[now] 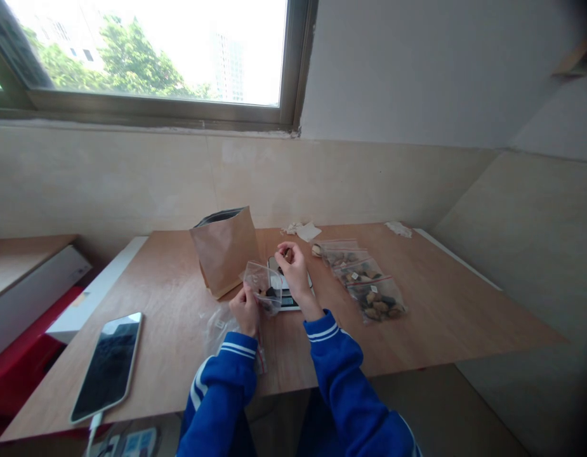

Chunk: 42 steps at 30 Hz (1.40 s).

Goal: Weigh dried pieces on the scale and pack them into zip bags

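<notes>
My left hand (pixel 245 310) is closed on the edge of a clear plastic container (pixel 263 279) with several dark and brown pieces inside. Pinched in the fingers of my right hand (pixel 293 266) is a small brown piece (pixel 288 254), its kind too small to make out. That hand hovers over a white digital scale (pixel 289 303), which it and the container partly hide. Under my left wrist lie clear zip bags (pixel 221 325) with a red seal strip.
An open brown paper bag (pixel 226 251) stands behind my left hand. To the right lie filled zip bags (pixel 376 301) of brown pieces. A tablet (pixel 110 365) with a charging cable is at the left. White scraps (pixel 308 231) lie at the back.
</notes>
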Motion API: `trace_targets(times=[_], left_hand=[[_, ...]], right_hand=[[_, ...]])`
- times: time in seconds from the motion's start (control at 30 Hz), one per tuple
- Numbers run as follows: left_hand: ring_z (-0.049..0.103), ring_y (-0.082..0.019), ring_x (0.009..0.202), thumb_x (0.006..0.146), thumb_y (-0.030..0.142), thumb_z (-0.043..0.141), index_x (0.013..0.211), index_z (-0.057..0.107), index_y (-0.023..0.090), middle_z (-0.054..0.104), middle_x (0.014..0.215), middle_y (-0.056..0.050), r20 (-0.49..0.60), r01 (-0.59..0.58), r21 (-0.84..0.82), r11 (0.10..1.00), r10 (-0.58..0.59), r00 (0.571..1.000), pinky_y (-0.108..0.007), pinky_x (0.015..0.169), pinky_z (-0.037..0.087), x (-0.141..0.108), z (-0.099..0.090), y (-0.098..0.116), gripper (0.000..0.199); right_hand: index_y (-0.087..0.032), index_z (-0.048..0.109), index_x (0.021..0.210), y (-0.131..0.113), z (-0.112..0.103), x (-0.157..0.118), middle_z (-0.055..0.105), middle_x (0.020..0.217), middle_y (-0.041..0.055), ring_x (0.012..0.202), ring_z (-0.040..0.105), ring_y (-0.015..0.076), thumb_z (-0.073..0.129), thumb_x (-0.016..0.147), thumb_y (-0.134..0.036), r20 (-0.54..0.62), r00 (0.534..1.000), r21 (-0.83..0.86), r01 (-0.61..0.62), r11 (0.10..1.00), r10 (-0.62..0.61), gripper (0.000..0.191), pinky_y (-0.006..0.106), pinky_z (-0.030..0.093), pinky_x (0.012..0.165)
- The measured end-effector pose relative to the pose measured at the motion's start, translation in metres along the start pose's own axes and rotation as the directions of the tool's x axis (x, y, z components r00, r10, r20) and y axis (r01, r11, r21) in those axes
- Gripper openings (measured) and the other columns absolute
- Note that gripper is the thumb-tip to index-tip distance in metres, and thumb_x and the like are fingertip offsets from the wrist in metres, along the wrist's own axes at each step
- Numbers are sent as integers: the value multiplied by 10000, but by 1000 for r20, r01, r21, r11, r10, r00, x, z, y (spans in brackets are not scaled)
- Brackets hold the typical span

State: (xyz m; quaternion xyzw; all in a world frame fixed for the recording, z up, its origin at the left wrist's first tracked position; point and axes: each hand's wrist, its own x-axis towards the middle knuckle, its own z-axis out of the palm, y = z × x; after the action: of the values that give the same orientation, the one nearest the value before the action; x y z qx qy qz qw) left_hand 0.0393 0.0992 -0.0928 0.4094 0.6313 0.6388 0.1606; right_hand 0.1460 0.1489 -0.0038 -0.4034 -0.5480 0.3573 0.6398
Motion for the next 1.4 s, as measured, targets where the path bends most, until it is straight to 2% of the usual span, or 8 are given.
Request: trace_targets(times=[0.13, 0.37, 0.63, 0.77, 0.9, 1.03, 1.13, 1.4], left_hand=[[391, -117, 414, 902, 471, 396, 426, 426, 203, 438, 396, 20, -3, 12, 6, 1000, -12, 1000, -270, 488, 296, 1, 0, 0, 547], [414, -114, 423, 905, 471, 401, 433, 433, 202, 452, 404, 19, 5, -1, -4, 1000, 1, 1000, -264, 495, 319, 1, -1, 0, 545], [420, -122, 436, 901, 489, 376, 426, 424, 212, 457, 408, 13, 3, 38, 0, 999, -38, 999, -266, 511, 340, 0, -2, 5, 552], [407, -125, 445, 898, 495, 379, 419, 380, 221, 423, 400, 17, 14, 28, 5, 1000, -28, 1000, -269, 515, 332, 0, -2, 5, 552], [418, -130, 442, 898, 487, 384, 418, 411, 220, 450, 407, 10, 6, 44, -12, 999, -44, 999, -273, 516, 333, 0, -2, 5, 550], [418, -127, 429, 903, 482, 394, 419, 421, 215, 452, 403, 9, -4, 36, -25, 999, -36, 999, -274, 510, 326, 1, -2, 5, 553], [417, -126, 429, 904, 482, 395, 425, 426, 214, 454, 404, 8, 0, 33, -21, 999, -33, 999, -272, 511, 325, 1, -2, 5, 550], [387, -120, 427, 892, 511, 387, 427, 372, 221, 425, 394, 16, -7, 68, -9, 998, -68, 998, -269, 498, 319, 0, -2, 8, 547]], right_hand=[[-194, 580, 962, -20, 17, -10, 574, 852, -4, 779, 555, 139, 635, 787, -309, 186, 982, -11, 33, 999, -30, 217, 260, 464, 742], [-207, 586, 1025, 4, 28, -18, 586, 1053, 53, 1005, 588, 173, 624, 846, -311, 294, 949, -111, 147, 983, -109, 211, 324, 474, 929], [-190, 603, 1004, 47, -10, 1, 626, 1012, 90, 1007, 582, 211, 374, 912, -135, 198, 957, -422, 276, 863, -210, 253, 376, 466, 933], [-163, 639, 978, 85, -31, -1, 626, 1022, 129, 1021, 564, 264, 464, 863, -114, 296, 946, -658, 302, 690, -133, 214, 433, 454, 938], [-155, 654, 967, 98, -37, -6, 630, 1003, 129, 1004, 559, 267, 492, 881, -126, 378, 918, -707, 372, 601, -123, 185, 427, 454, 928], [-169, 656, 917, 93, -35, -4, 626, 954, 109, 976, 565, 260, 509, 825, -72, 296, 946, -704, 308, 639, -130, 199, 424, 467, 902], [-169, 652, 922, 82, -33, -1, 645, 963, 99, 940, 595, 233, 511, 766, -40, 212, 972, -617, 217, 756, -105, 246, 389, 496, 859], [-172, 665, 908, 5, -7, 8, 702, 917, 61, 851, 654, 180, 563, 809, -152, 207, 966, -293, 210, 933, -152, 143, 302, 522, 767]])
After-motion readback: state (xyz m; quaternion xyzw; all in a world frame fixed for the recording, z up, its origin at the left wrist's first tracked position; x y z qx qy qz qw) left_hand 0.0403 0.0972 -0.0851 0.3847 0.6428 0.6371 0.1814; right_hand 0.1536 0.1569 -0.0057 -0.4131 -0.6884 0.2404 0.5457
